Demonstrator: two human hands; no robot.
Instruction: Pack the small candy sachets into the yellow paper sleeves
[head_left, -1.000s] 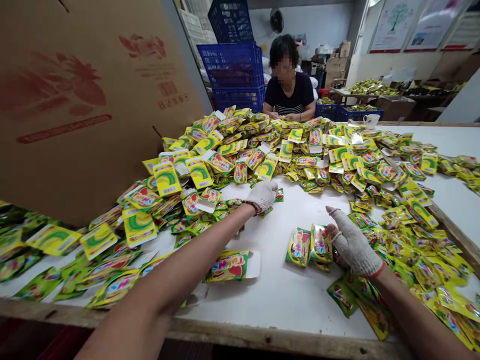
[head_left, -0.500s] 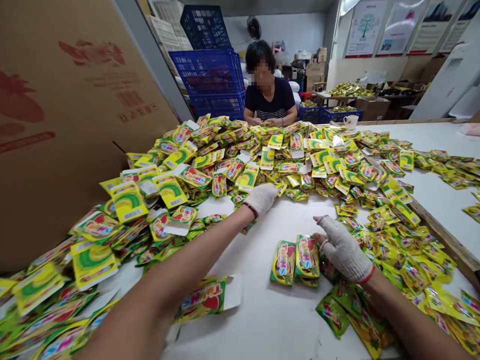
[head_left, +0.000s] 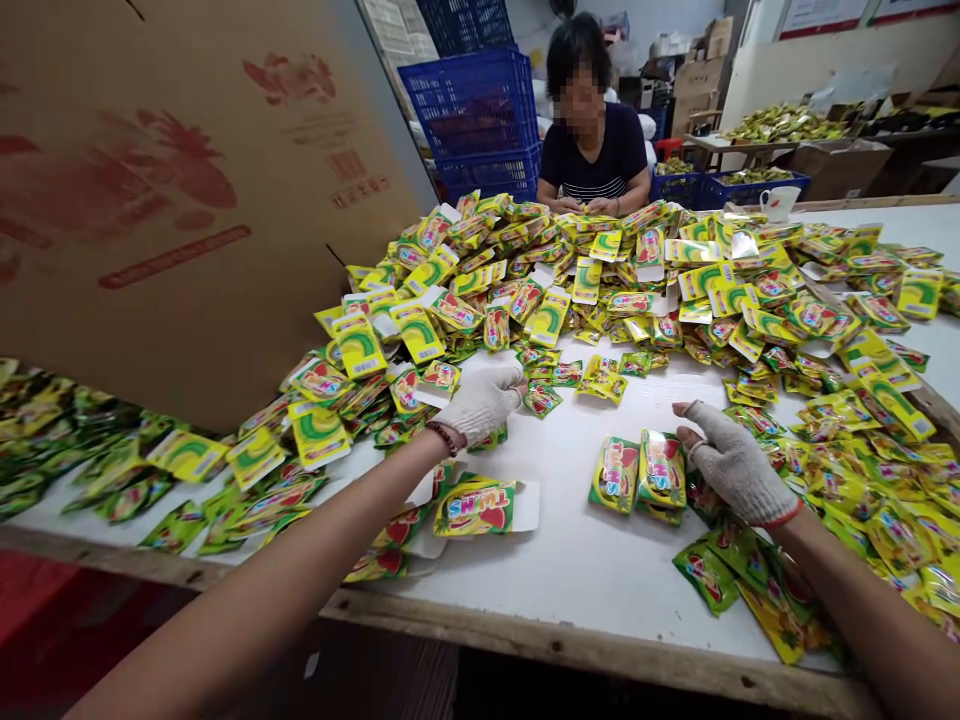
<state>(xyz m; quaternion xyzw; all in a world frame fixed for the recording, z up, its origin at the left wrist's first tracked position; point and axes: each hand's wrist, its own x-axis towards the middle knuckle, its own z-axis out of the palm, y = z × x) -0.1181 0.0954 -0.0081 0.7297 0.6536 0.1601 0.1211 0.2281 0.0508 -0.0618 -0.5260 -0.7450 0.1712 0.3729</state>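
My left hand (head_left: 484, 402), in a white knit glove with bare fingertips, is over the table's left middle. Its fingers are curled together, and what they hold, if anything, is hidden. Right beside the fingertips lies a green candy sachet (head_left: 541, 399), with a yellow sachet cluster (head_left: 601, 380) farther right. My right hand (head_left: 739, 462), gloved the same way, rests with fingers apart, holding nothing visible. Next to it two filled candy boxes (head_left: 616, 474) stand side by side, fruit print up. Nearer my left forearm is an open-flapped candy box (head_left: 476, 506) lying on others.
A heap of boxes and sachets (head_left: 551, 318) spans the back of the white table (head_left: 570, 590). Loose yellow sachets (head_left: 885, 495) cover the right side. A large cardboard carton (head_left: 172, 250) stands left. Across the table sits a person (head_left: 596, 150), hands at the heap; blue crates (head_left: 472, 110) are stacked behind.
My left hand has drawn back from the heap toward the left and nearer me. Some sachets now lie apart in front of the heap. My right hand stays beside the two boxes. The view has shifted.
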